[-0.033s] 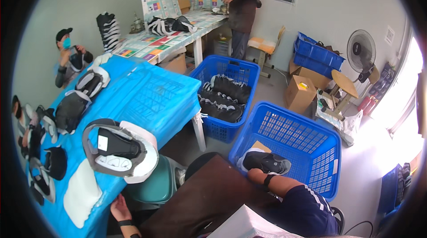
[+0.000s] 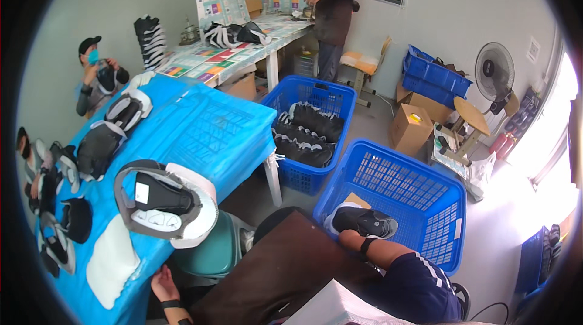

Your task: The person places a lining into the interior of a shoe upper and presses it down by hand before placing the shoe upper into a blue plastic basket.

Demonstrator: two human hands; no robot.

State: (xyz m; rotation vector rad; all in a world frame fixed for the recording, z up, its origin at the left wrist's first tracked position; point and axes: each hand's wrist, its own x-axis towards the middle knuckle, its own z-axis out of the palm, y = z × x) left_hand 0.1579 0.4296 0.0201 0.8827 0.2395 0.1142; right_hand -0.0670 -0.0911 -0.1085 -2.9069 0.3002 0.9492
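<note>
My right hand (image 2: 350, 239) reaches over the near rim of a large blue plastic basket (image 2: 419, 164). It is closed on a black and white shoe upper (image 2: 364, 222) at the basket's near left; its fingertips are hidden behind the upper. A tan piece (image 2: 357, 199) shows behind the upper. My left hand (image 2: 164, 284) is low beside the edge of the blue-covered table (image 2: 200, 100), palm up, fingers loosely apart, holding nothing. Above it on the table lie a white padded piece (image 2: 112, 261) and a grey, white and black shoe upper (image 2: 164, 197) at the corner.
More shoe uppers (image 2: 100, 149) line the table's far left. A second blue basket (image 2: 313, 182) holds several stacked dark uppers. A green stool (image 2: 209, 252) stands between table and my legs. Two people work beyond, one beside the far table (image 2: 276, 36). Cardboard box (image 2: 411, 130) and fan (image 2: 493, 70) are right.
The whole view has shifted very slightly. The seated person at the left has moved their hands a little. My own hands stay where they were.
</note>
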